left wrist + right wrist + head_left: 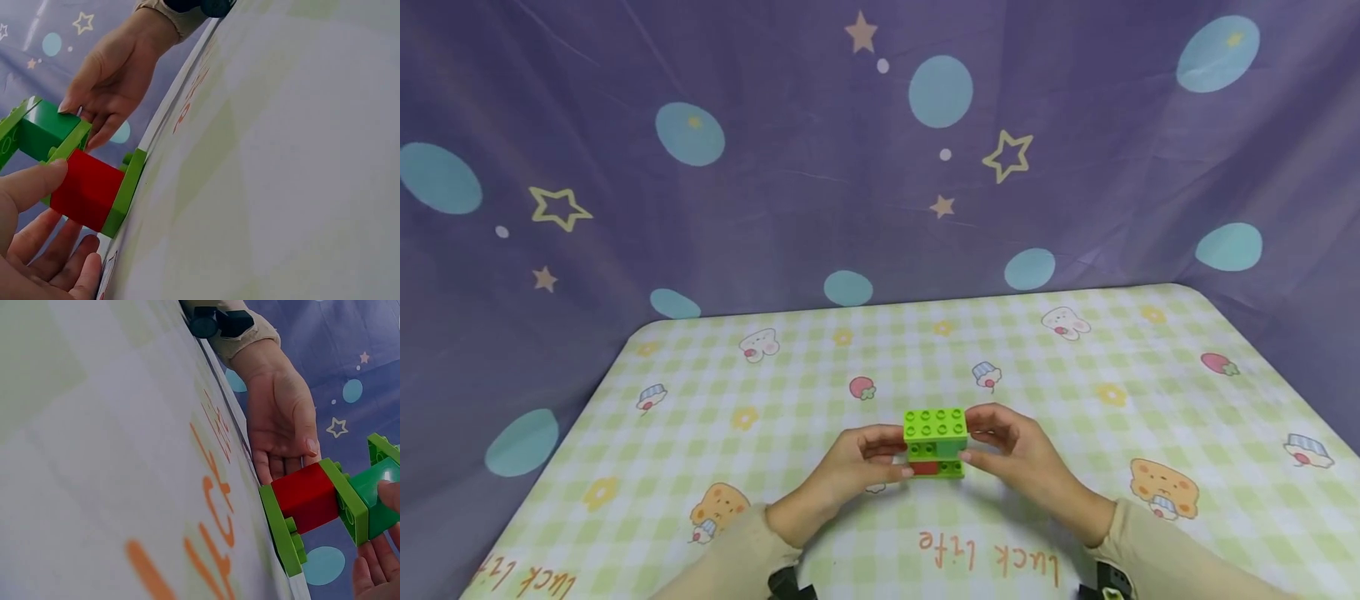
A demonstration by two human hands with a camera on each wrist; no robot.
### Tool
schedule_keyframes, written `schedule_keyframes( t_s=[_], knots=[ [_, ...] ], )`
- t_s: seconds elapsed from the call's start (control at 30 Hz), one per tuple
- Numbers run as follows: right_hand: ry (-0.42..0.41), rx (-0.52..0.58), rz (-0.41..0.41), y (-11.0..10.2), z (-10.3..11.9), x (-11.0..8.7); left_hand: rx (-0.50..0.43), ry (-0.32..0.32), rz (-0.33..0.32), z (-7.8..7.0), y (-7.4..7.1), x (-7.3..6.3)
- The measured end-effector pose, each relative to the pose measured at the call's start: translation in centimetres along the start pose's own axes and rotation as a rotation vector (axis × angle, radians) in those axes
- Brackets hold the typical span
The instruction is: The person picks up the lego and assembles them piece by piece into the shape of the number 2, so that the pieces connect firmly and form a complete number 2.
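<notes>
A stack of toy building bricks stands on the table in front of me, between both hands. Its top is a light green studded plate (935, 423). Below it, a dark green brick (951, 450) takes the right half, over a second light green plate (345, 500). Lower down, a red brick (87, 190) sits at the left on the bottom light green plate (128, 194). My left hand (848, 465) pinches the red brick, thumb on its near face and fingers behind. With the thumb on its near face, my right hand (1026, 450) holds the dark green brick from the right.
A checkered tablecloth (805, 367) printed with cakes, strawberries and lettering covers the table. Behind its far edge hangs a purple curtain (790, 208) with stars and blue ovals. Beige sleeves (733, 550) and dark wrist devices show at both wrists.
</notes>
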State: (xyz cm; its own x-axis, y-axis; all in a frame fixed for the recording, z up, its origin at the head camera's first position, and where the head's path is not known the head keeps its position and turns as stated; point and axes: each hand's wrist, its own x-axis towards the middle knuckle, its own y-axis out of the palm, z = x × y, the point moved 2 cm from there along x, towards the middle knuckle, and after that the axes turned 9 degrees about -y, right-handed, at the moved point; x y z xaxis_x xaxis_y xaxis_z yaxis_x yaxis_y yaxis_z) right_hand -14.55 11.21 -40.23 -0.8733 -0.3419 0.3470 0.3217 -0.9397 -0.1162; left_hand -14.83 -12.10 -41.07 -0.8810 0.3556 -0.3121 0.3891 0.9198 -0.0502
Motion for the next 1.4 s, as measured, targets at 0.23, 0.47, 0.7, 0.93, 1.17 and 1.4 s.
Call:
schedule_keyframes(
  t_s=[0.23,0.47,0.7,0.93,1.17,1.4],
  knots=[
    [0.019,-0.013,-0.021,-0.1,-0.1,0.2,-0.021,0.042,0.011,-0.1,0.2,0.5],
    [0.026,-0.018,-0.039,-0.1,-0.3,0.5,-0.018,0.057,-0.004,0.0,0.2,0.6],
    [0.001,-0.030,-0.048,-0.1,-0.2,0.9,0.002,0.064,-0.057,-0.3,0.2,0.6],
    [0.008,-0.036,-0.054,-0.1,0.0,1.3,0.000,0.040,-0.103,-0.8,0.2,0.5],
    [0.002,-0.037,-0.088,0.1,-0.2,1.6,-0.008,0.053,-0.136,-0.8,0.1,0.5],
    [-0.014,-0.044,-0.099,0.1,-0.5,2.0,-0.027,0.061,-0.182,-0.7,0.1,0.9]
  ],
)
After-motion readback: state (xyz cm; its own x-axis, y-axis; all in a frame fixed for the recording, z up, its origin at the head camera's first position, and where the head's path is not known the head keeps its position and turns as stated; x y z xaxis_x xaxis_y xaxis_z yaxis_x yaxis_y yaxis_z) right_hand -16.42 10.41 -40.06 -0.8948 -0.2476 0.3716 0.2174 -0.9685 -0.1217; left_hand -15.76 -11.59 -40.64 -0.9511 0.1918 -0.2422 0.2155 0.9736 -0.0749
